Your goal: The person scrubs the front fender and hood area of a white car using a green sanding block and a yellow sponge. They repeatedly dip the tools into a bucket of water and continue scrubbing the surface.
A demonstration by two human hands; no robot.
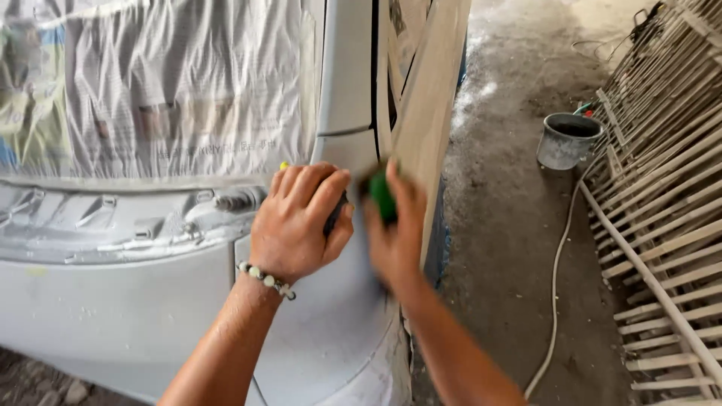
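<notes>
My left hand presses flat against a grey primed car body panel, with a small yellow bit showing at its fingertips; a bead bracelet is on that wrist. My right hand, blurred, grips a green object, maybe a sanding pad, against the panel's corner edge. What sits under my left palm is hidden.
Crinkled paper masking covers the upper body. A grey bucket stands on the concrete floor at right, with a white hose running past it. Stacked pale metal railings lean along the right side.
</notes>
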